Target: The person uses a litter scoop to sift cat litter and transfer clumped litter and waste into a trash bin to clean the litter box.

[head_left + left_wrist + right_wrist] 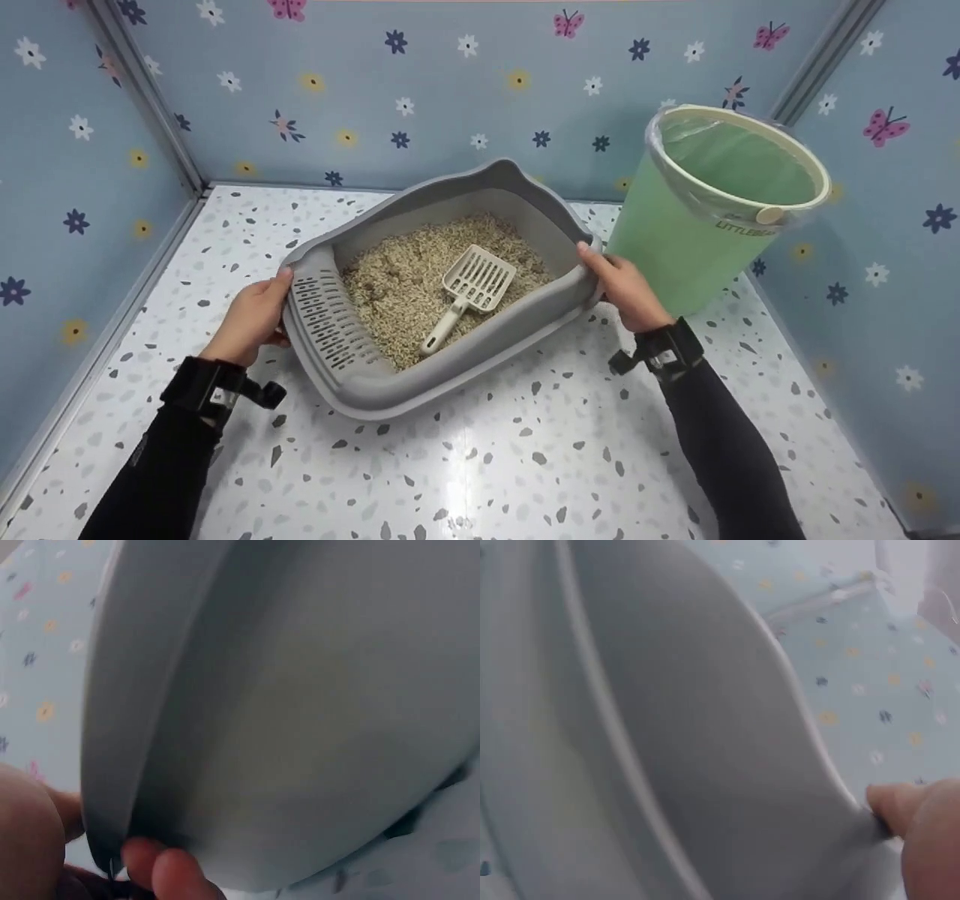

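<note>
A grey litter box [465, 371] stands at an angle on the speckled surface, with tan litter [397, 281] inside. On the litter lies a cream slotted litter scoop [478, 279], its handle toward the near side. My left hand [251, 315] grips the box rim at the left end by the perforated step, thumb on top. In the left wrist view, fingertips [169, 870] curl under the rim. The right hand [626, 289] holds the rim at the right corner, thumb over the edge; its other fingers are mostly hidden. The right wrist view shows the thumb [896, 802] at the box edge.
A green bin [675, 240] with a cream ring and a clear liner stands just right of the box, close to my right hand. Flower-patterned panels [450, 97] enclose the back and both sides. The white speckled surface [465, 472] extends in front of the box.
</note>
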Tool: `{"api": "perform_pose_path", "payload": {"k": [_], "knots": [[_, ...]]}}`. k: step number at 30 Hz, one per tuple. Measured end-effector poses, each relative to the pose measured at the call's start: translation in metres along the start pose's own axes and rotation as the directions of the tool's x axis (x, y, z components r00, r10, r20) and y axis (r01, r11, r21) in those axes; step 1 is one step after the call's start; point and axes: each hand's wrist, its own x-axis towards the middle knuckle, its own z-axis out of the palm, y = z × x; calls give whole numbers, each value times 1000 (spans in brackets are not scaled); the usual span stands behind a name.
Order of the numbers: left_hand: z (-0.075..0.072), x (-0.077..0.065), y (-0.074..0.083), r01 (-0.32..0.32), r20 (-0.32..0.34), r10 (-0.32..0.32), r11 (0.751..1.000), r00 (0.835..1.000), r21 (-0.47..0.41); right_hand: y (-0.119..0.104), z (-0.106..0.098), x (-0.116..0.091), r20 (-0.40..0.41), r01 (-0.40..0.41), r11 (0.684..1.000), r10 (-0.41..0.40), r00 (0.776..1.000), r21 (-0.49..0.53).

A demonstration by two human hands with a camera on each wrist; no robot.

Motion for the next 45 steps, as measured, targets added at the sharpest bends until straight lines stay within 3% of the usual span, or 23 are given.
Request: {"api": "perform_pose_path", "payload": {"k": [4,6,9,12,15,19,22,25,32,35,40,45], "knots": [[15,-36,-1,31,135,-30,999,990,-8,0,-10,17,12,3,990,-5,1000,143],[20,-51,0,29,182,-24,999,983,-24,1,-12,21,12,6,986,-8,1000,166],[21,-59,3,14,201,-7,999,979,-33,2,-11,19,18,23,980,-27,999,195],[15,-51,4,9,194,-6,1000,981,-13,4,-8,6,15,47,982,-50,999,184],[3,-34,3,8,196,-11,1000,981,19,6,-5,-14,28,49,990,-53,998,135],[-12,-8,3,-8,191,-1,999,982,46,5,-2,-42,108,33,999,-37,994,32],[-16,1,4,-13,187,6,999,982,36,5,-6,-45,172,28,999,-33,985,29],[-11,-9,5,-9,194,1,999,981,40,7,-11,-33,197,3,994,-24,980,108],[10,-67,5,43,245,-58,997,968,64,17,-16,-4,164,-50,965,7,986,258],[16,-76,8,53,227,-63,997,972,47,19,-14,-4,150,-58,957,15,989,286],[13,-65,10,57,185,-71,995,980,82,19,-11,-17,158,-81,960,39,987,270],[-7,-31,14,43,201,-61,995,978,93,20,-1,-50,147,-99,971,67,987,219]]}}
